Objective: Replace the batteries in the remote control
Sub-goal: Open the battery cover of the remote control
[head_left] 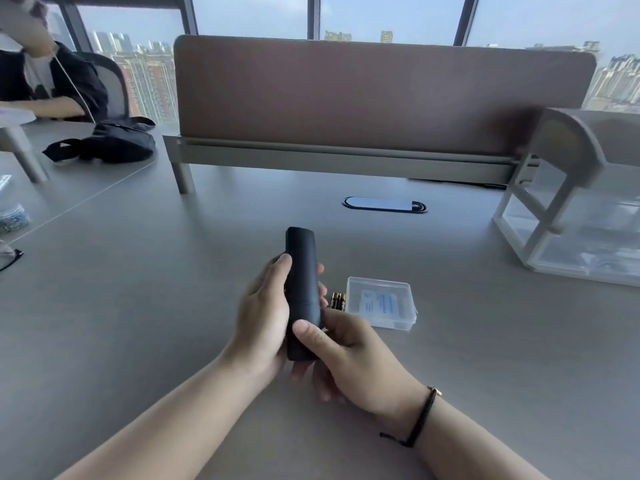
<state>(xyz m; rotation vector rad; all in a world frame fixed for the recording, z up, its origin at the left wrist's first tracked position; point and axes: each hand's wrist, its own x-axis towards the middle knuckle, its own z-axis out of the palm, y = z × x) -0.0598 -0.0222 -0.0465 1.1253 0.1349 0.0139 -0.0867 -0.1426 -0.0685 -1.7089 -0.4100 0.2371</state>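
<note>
Head view: holding the remote (302,292) above the tabletop (138,306), back side up, long axis pointing away from the body. Left hand (265,313) wrapping the remote's left side, fingers closed around the middle, fingertips peeking out past the right edge. Right hand (346,355) gripping the near end, thumb (306,332) pressing flat on the back surface close to a faint seam crossing the body. Cover looking closed and flush; no compartment showing yet.

Lying just beyond the right hand: batteries (338,301) with gold ends, on the tabletop and touching or nearly touching the left side of a clear box (381,303). Unable to tell whether fresh or spent, or how many exactly.

Judging the step in hand as sliding the cover off. Doing it well: keeping the left hand firm around the upper body as an anchor, without squeezing over the seam and pinning the cover. Planting the right thumb pad squarely on the cover, pressing down lightly, then pushing along the long axis toward the near end. Avoiding prying sideways, since small latch tabs may snap. Staying low over the tabletop so a released cover or loose cell drops only a little. Looking for polarity marks once opened.
</note>
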